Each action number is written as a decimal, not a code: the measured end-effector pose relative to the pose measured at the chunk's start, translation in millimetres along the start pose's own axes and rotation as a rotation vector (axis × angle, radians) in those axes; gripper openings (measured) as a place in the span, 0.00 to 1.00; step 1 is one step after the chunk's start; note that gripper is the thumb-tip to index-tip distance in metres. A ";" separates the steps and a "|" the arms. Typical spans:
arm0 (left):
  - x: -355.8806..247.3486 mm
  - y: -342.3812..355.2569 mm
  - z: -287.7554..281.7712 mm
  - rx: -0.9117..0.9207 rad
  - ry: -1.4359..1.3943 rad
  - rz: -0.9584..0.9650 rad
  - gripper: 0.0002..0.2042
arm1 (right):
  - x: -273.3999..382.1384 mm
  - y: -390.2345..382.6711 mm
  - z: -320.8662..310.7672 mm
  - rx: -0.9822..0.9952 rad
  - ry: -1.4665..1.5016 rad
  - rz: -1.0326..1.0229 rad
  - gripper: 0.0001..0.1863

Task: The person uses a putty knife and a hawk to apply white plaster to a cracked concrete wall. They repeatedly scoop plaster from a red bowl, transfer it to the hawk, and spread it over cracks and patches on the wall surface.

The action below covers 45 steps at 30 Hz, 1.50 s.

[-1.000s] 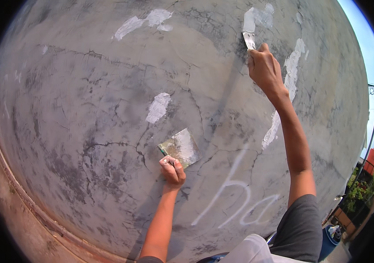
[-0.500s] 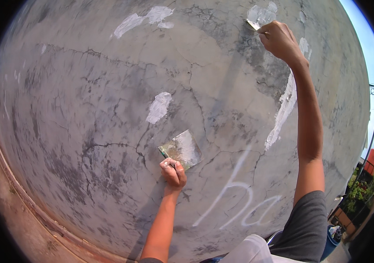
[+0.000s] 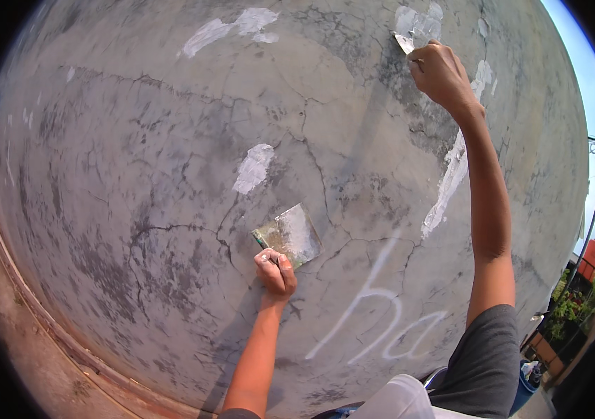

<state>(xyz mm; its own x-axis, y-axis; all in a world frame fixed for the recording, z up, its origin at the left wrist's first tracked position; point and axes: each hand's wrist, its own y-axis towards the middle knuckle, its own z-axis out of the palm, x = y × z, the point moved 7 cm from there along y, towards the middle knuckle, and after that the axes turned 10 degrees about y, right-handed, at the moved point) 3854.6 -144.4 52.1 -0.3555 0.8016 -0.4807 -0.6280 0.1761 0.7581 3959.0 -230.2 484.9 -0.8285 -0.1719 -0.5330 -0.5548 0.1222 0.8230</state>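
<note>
My right hand [image 3: 444,75] is raised to the upper right, its fingers closed on a small putty knife [image 3: 403,43]. The blade lies at the lower left edge of a fresh white putty patch [image 3: 419,25] on the cracked grey wall [image 3: 172,160]. Lower, near the middle, my left hand [image 3: 276,274] grips a broad, flat scraper [image 3: 300,236] by its greenish edge. White putty coats much of the scraper's face. Whether the scraper touches the wall I cannot tell. My right fingers hide most of the putty knife's grip.
More white putty patches show at upper left [image 3: 231,31], centre [image 3: 253,167] and along a long streak [image 3: 445,188] under my right forearm. Pale painted strokes [image 3: 374,297] mark the lower wall. A ledge [image 3: 39,318] runs along its foot. A blue bucket [image 3: 525,391] stands at lower right.
My right hand and its putty knife have shifted slightly downward beside the upper right patch. The left hand and scraper stay nearly in place.
</note>
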 end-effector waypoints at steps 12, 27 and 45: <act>-7.6 -2.3 5.0 -0.002 0.024 0.042 0.09 | -64.6 57.4 -33.2 -0.051 0.043 0.056 0.12; -3.2 1.5 -0.3 -0.027 0.016 0.062 0.09 | -24.7 -90.0 -56.4 -0.082 0.209 0.105 0.10; -11.2 1.9 2.0 -0.021 0.045 0.042 0.10 | -19.2 -116.4 -28.7 -0.160 0.195 0.069 0.09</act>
<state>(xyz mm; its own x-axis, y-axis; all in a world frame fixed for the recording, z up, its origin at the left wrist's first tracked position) 3858.7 -151.9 59.8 -0.4124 0.7816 -0.4680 -0.6258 0.1303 0.7691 4041.6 -269.2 404.9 -0.8250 -0.3555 -0.4394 -0.4654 -0.0138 0.8850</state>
